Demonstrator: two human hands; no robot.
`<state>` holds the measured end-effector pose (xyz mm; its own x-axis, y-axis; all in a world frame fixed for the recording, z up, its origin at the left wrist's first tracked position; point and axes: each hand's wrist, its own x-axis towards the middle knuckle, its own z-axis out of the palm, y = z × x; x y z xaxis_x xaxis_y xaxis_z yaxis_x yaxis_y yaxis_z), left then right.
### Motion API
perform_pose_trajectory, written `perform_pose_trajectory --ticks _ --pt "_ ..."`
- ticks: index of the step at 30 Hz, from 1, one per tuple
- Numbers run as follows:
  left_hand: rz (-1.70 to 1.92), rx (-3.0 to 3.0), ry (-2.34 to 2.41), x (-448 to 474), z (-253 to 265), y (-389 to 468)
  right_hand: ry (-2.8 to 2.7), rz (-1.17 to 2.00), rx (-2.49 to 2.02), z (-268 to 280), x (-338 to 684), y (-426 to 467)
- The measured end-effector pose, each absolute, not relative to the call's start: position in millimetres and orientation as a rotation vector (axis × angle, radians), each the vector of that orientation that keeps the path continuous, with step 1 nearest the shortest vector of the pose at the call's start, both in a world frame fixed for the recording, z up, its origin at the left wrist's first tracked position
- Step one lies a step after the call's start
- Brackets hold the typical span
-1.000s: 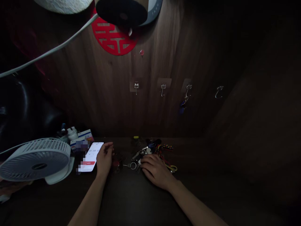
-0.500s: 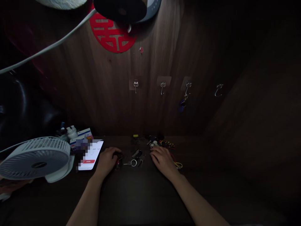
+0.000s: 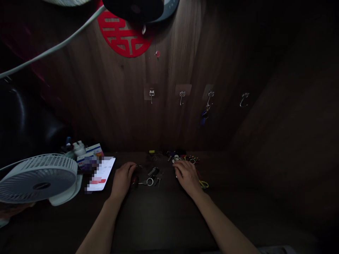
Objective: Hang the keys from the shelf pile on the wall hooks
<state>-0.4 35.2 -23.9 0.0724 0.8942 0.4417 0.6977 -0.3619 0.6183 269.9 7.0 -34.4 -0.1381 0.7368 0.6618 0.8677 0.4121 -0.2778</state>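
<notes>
My left hand (image 3: 124,179) rests on the dark table beside the phone, thumb and forefinger brought close together. A small metallic piece (image 3: 139,165) shows at its fingertips, too dim to name. Under that hand's edge lies a dark red item (image 3: 135,180). My right hand (image 3: 187,176) lies with bent, slightly parted fingers at a cluster of keys (image 3: 176,158); nothing held can be seen. Between the hands are a key ring (image 3: 149,182) with a key, a dark fob-like piece (image 3: 153,171) and small keys (image 3: 158,181). A yellow loop (image 3: 204,184) lies right of my right hand.
Hooks (image 3: 182,94) line the wooden wall, and blue-tagged keys (image 3: 203,118) hang from one. On the left stand a white fan (image 3: 39,180), a lit phone (image 3: 104,173), boxes (image 3: 92,152) and white bottles (image 3: 79,148). A cable (image 3: 53,49) crosses the upper left.
My left hand's fingers have drawn together and lifted slightly, with a small metallic piece at their tips. My right hand has shifted a little right, its fingers more bent. The view moved slightly.
</notes>
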Motion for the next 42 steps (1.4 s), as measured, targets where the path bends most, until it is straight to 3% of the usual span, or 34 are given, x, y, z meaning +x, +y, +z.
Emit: perform_pose_trajectory --ticks 6,18,26,36,42 --pt "1.411 2.061 1.484 20.9 -18.9 16.3 -1.931 -0.175 -1.186 -19.9 251.2 -4.3" --pt "1.337 2.216 1.117 51.0 -33.6 5.2 -2.153 0.049 -1.048 -26.7 226.1 -12.8" --pt "1.055 2.363 1.163 54.1 -31.8 8.1 -1.77 0.322 -0.993 -23.6 231.1 -8.5" --pt "1.021 2.477 1.061 56.0 -30.7 11.2 -1.023 0.874 -0.979 -14.8 253.7 6.3" --pt "0.991 2.389 1.08 55.1 -27.5 10.3 -0.812 0.945 -0.777 0.7 265.7 9.8"
